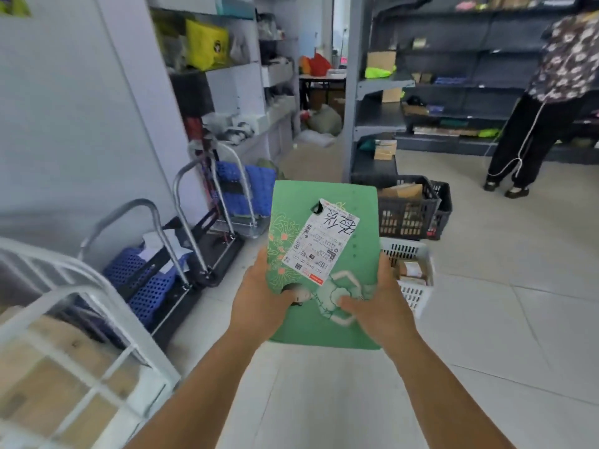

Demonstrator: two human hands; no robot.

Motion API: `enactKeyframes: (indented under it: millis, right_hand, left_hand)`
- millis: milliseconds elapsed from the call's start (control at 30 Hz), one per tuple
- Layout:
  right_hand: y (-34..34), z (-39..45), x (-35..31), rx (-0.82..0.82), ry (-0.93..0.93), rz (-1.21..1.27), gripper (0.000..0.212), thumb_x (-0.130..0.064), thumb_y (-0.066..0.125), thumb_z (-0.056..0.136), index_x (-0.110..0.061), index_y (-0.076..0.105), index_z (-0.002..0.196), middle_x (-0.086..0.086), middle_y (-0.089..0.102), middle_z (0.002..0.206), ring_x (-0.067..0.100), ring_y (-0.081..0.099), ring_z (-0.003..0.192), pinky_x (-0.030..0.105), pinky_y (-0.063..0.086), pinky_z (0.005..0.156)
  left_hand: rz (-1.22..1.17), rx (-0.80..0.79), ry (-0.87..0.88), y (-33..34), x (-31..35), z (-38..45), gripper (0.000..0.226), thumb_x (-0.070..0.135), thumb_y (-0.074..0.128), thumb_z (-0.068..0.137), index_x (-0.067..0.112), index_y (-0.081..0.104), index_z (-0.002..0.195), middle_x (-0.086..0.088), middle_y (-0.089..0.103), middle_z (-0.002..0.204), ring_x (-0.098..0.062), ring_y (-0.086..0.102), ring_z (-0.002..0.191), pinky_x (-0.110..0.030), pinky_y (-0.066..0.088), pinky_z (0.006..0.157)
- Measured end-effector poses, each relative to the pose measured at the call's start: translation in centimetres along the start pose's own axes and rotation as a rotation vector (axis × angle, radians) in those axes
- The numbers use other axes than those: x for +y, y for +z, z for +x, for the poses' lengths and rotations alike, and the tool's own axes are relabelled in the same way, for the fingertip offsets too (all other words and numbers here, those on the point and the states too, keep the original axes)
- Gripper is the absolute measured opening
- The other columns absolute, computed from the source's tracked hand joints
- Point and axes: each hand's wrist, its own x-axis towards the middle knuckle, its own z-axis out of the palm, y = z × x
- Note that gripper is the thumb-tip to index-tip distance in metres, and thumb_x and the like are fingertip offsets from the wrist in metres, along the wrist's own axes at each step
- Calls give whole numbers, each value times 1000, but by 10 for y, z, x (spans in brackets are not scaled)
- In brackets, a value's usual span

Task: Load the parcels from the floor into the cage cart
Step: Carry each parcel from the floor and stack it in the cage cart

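I hold a flat green parcel (350, 218) with a floral print and a white shipping label in front of me, above the floor. My left hand (259, 296) grips its lower left edge, thumb on top. Its lower right edge sits in my right hand (372, 306), held the same way. The white cage cart (81, 306) stands at the lower left, with cardboard boxes visible through its bars.
Folded hand trolleys (194, 241) with blue crates lean against the left wall. A black basket (405, 212) and a white basket (415, 286) with small boxes sit on the floor behind the parcel. Shelving (453, 76) runs along the back. A person (551, 108) stands at far right.
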Motion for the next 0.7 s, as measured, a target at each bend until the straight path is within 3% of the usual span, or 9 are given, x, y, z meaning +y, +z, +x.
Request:
enactKeyframes:
  millis: [167, 267, 367, 467, 567, 700]
  right_hand:
    - [86, -19, -76, -130, -118, -9, 109, -31, 85, 70, -42, 13, 150, -8, 47, 141, 14, 58, 110, 42, 52, 87]
    - [136, -39, -120, -191, -179, -41, 101, -35, 85, 66, -41, 23, 146, -7, 54, 132, 13, 62, 102, 43, 54, 87]
    - [184, -63, -162, -237, -235, -46, 84, -32, 81, 66, -38, 34, 136, -7, 58, 125, 12, 62, 97, 36, 52, 81]
    - [229, -87, -201, -284, -282, -39, 101, -36, 81, 64, -35, 25, 148, -9, 52, 138, 16, 59, 111, 34, 49, 91]
    - [274, -112, -235, -327, -344, 4, 110, -48, 76, 50, -37, 26, 148, -9, 53, 137, 16, 59, 113, 40, 49, 96]
    - [326, -145, -276, -404, -407, 24, 101, -34, 82, 61, -40, 27, 146, -8, 56, 132, 18, 60, 108, 39, 51, 90]
  left_hand:
    - [24, 144, -66, -107, -50, -13, 81, 22, 71, 78, 39, 27, 143, 9, 60, 119, -15, 61, 97, -32, 53, 75]
    - [12, 236, -91, -172, -78, -31, 82, 22, 70, 79, 38, 25, 145, 11, 58, 124, -15, 59, 102, -30, 49, 76]
    - [18, 317, -120, -234, -104, -52, 79, 22, 70, 80, 40, 26, 144, 9, 55, 126, -15, 56, 100, -30, 47, 80]
    - [25, 391, -121, -291, -129, -71, 79, 21, 70, 77, 44, 28, 141, 11, 57, 124, -13, 60, 98, -32, 51, 77]
    - [40, 461, -138, -342, -152, -91, 80, 22, 70, 77, 46, 28, 139, 12, 56, 122, -13, 62, 95, -34, 54, 77]
    - [77, 547, -163, -402, -184, -120, 80, 22, 70, 79, 41, 25, 143, 10, 51, 124, -13, 57, 95, -27, 48, 70]
